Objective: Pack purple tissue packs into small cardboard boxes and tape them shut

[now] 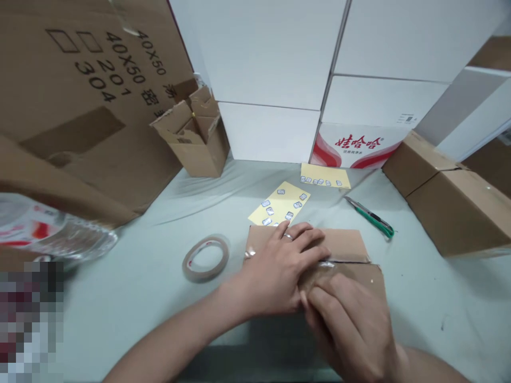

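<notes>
At the far left, well away from the fingers, a plastic-wrapped pack point(51, 234) sits beneath a large flattened carton point(80, 96) that leans up, with a small open carton point(195, 138) standing near its edge. Just left of the left hand's wrist, a roll of brown tape point(205, 259) lies flat on the pale green table point(131, 319).

The left hand point(275, 271) is open, its fingers point(303, 239) slightly spread and lying flat across a cardboard box point(343, 247). A ring shows on one finger point(288, 236). The box sits directly under both hands, with a strip of clear tape point(325, 264) along its seam, just beyond the right hand's fingertips. The right hand point(347, 330) lies on the box's near flap, its fingers point(331, 292) close together and bent; whether they grip the flap's edge cannot be told.

Beyond the left fingertips lie two yellow sheets of small labels point(279, 205). Right of the right fingers are a green box cutter point(371, 218) and, farther off, a taped carton point(451, 194).
</notes>
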`<action>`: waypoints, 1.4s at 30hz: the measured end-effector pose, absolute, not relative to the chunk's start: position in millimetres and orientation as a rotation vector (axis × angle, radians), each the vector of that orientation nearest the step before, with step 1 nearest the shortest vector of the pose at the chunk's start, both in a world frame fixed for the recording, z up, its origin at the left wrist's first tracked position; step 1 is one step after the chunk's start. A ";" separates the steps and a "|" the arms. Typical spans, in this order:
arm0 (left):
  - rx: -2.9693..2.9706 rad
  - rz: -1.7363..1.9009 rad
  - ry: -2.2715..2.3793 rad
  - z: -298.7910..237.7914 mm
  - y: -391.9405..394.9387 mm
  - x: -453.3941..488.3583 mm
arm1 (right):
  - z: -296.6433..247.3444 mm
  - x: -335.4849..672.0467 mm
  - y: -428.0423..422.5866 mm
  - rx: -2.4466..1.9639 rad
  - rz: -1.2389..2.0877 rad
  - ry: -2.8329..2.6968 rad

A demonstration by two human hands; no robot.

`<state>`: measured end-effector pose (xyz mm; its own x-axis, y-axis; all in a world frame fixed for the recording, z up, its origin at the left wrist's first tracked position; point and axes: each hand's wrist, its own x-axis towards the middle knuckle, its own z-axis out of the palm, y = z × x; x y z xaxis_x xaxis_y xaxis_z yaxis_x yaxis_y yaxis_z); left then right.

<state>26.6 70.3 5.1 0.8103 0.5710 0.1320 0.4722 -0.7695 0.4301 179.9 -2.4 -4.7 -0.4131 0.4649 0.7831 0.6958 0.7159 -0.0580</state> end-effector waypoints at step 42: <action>2.525 1.043 0.616 -1.5 71.1 9.3 | -15.2 233.2 23.0 -1.223 -0.165 -2.522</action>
<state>9.3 71.1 -1.5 0.6368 0.5097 0.5786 0.2606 -0.8485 0.4606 233.2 23.0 -15.2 -0.5759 0.7414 0.3445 0.7800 0.6245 -0.0399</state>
